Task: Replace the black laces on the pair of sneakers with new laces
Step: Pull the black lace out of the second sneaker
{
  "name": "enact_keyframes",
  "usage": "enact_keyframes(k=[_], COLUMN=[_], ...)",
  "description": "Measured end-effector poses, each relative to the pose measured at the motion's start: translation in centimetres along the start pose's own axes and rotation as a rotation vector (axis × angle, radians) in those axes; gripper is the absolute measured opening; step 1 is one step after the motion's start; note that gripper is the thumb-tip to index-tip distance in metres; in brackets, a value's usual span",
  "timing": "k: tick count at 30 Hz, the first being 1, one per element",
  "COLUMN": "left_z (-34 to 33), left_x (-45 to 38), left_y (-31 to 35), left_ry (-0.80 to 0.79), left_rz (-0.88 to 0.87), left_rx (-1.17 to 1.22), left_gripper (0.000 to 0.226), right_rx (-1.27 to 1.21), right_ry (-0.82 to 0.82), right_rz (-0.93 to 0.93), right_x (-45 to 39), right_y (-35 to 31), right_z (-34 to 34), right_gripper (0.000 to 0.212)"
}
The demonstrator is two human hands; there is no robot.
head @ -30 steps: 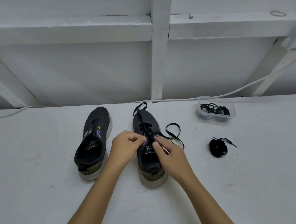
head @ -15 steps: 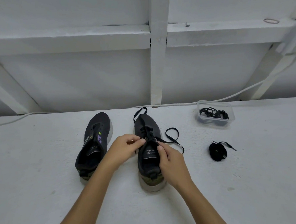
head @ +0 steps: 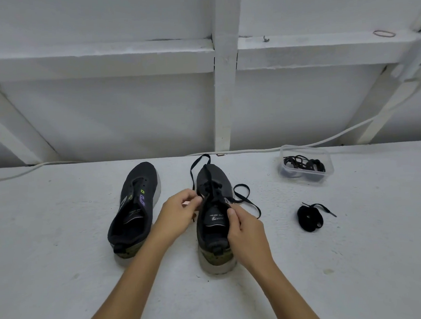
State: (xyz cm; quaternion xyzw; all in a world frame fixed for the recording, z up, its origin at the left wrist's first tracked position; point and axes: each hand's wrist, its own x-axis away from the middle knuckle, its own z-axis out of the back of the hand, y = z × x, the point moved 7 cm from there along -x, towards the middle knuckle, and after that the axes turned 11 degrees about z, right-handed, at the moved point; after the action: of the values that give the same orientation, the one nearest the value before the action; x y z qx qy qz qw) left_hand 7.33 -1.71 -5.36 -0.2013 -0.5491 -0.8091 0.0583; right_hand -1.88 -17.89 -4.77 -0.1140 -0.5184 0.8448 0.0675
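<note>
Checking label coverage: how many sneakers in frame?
2. Left sneaker stands unlaced on the table, untouched. Right sneaker stands beside it, partly laced, with the left hand and right hand at its lace. None seem hidden.

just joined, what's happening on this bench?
A person is working on the laces of the right sneaker, one of a pair standing on a white bench. The left hand pinches the lace at the eyelets on its side; the right hand pinches at the tongue's edge. Loose lace ends trail off both sides. The left sneaker has no lace in it. A coiled black lace lies to the right, and a clear tub behind it holds more.
</note>
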Motion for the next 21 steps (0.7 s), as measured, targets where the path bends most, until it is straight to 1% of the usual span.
enact_keyframes(k=[2, 3, 4, 5, 6, 8, 10, 11, 12, 13, 15, 16, 17, 18, 21], left_z=[0.7, 0.9, 0.9, 0.7, 0.3, -0.9, -1.4, -1.2, -0.7, 0.1, 2.6, 3.4, 3.6, 3.1, -0.8], left_x=[-0.4, -0.5, -0.8, -0.9, -0.9, -0.6, -0.4, -0.5, -0.7, -1.1, -1.5, -1.4, -1.6, -1.6, -0.5], left_y=[0.1, 0.1, -0.2, -0.2, -0.3, -0.8, -1.1, -1.0, -0.8, -0.7, -0.8, -0.9, -1.0, -1.1, -1.4], left_ry=[0.105, 0.141, 0.158, 0.135, 0.078, -0.086, -0.19, -0.18, -0.124, -0.024, 0.254, 0.351, 0.377, 0.319, -0.052], left_rz=[0.112, 0.161, 0.187, 0.201, 0.194, 0.166, 0.114, 0.088, 0.069, 0.068, 0.106, 0.125, 0.151, 0.186, 0.296], left_rx=[0.349, 0.481, 0.514, 0.47, 0.379, 0.188, 0.143, 0.157, 0.192, 0.256, 0.458, 0.541, 0.555, 0.499, 0.262], left_gripper=[0.017, 0.019, 0.019, 0.019, 0.02, 0.023, 0.021, 0.018, 0.015, 0.014, 0.013, 0.013, 0.015, 0.017, 0.03], right_rx=[0.0, -0.005, -0.013, -0.024, -0.034, -0.069, -0.114, -0.128, -0.135, -0.137, -0.135, -0.143, -0.155, -0.163, -0.169], right_ry=[-0.012, -0.016, -0.019, -0.026, -0.035, -0.053, -0.053, -0.05, -0.049, -0.052, -0.057, -0.054, -0.053, -0.053, -0.049], right_rz=[-0.005, -0.006, -0.009, -0.013, -0.022, -0.033, -0.042, -0.045, -0.047, -0.046, -0.049, -0.055, -0.061, -0.064, -0.067], right_x=[0.0, 0.1, 0.1, 0.1, 0.0, 0.0, 0.0, 0.0, 0.1, 0.1, 0.1, 0.1, 0.2, 0.2, 0.2], right_y=[0.0, 0.0, 0.0, 0.0, 0.1, 0.0, -0.1, -0.1, 0.0, 0.0, 0.1, 0.2, 0.3, 0.3, 0.2], right_z=[-0.2, -0.3, -0.4, -0.5, -0.5, -0.5, -0.4, -0.4, -0.4, -0.4, -0.6, -0.6, -0.6, -0.6, -0.6], right_gripper=[0.028, 0.029, 0.029, 0.029, 0.028, 0.027, 0.022, 0.022, 0.022, 0.022, 0.022, 0.023, 0.024, 0.024, 0.022])
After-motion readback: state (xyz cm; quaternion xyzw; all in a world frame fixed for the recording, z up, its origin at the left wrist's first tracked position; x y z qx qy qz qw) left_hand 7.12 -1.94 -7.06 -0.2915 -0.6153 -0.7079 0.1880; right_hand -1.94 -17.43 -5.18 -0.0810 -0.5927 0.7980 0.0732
